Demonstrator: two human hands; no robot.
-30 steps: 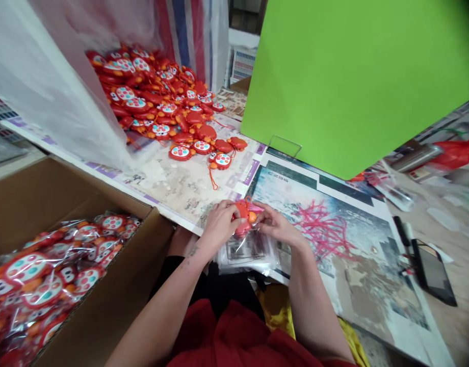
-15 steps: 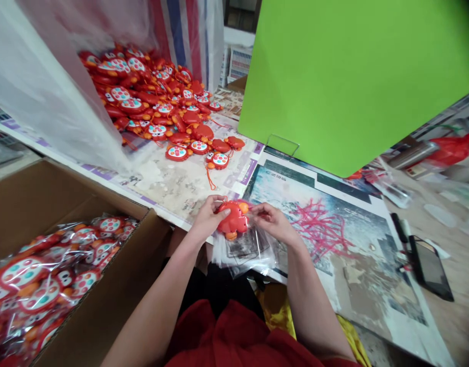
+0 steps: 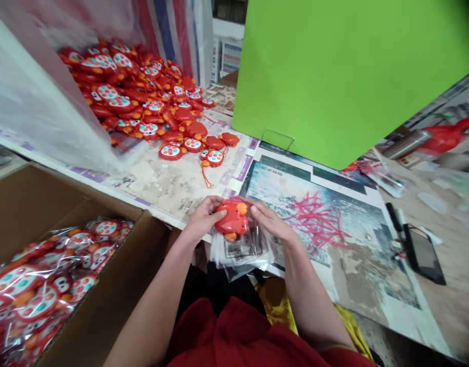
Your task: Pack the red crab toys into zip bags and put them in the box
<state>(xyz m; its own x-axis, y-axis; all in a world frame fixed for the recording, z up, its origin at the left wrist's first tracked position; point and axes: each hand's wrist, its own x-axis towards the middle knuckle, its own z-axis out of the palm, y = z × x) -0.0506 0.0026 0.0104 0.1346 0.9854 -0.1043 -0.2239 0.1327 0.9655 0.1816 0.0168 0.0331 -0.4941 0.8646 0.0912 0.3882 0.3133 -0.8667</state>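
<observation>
My left hand [image 3: 204,216] is closed on a red crab-shaped plastic toy [image 3: 231,220], with its thumb on the toy's near face. The toy shows a plain red side with orange knobs. My right hand [image 3: 268,219] is at the toy's right edge, its thumb and fingers closed around a thin pink strip [image 3: 242,200] that runs along the toy's upper edge; its fingertips are partly hidden. Under the toy lies a stack of clear plastic bags [image 3: 244,250] at the table's front edge.
Loose red toys [image 3: 150,102] spill from a large woven sack [image 3: 58,97]. A carton [image 3: 115,285] at left holds bagged toys [image 3: 39,290]. Pink strips [image 3: 314,221] lie right of my hands. A green board [image 3: 334,76] stands behind; a phone [image 3: 424,252] lies at right.
The toy has moved left and turned so its plain red side shows. My right hand has drawn in against the toy's edge over the last half second. The view has shifted slightly.
</observation>
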